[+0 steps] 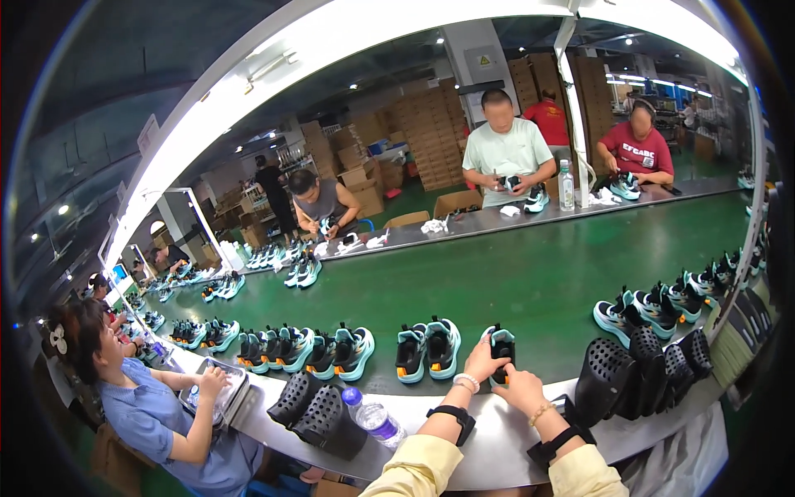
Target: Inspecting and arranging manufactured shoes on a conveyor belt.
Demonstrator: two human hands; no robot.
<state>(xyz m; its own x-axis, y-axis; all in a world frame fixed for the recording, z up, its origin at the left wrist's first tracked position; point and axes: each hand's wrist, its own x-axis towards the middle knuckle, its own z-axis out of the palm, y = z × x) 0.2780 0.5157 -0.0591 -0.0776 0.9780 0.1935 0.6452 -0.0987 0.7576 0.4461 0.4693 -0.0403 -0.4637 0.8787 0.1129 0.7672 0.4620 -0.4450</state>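
A black and teal sneaker (502, 341) with an orange accent is between my two hands at the near edge of the green belt, toe pointing away. My left hand (483, 361) grips its left side, with fingers reaching toward the opening. My right hand (523, 389) closes on the near end, thumb and fingers at the heel. Just left of them stands a pair of matching sneakers (442, 348), side by side on the belt. Part of the held shoe is hidden behind my fingers.
Sneakers (354, 352) line the belt (530, 269) to the left, more (614, 318) to the right. Black perforated clogs (607, 377) stand right and left on the metal ledge (497, 451); a water bottle (379, 421) lies nearby. Co-workers sit left and across the belt.
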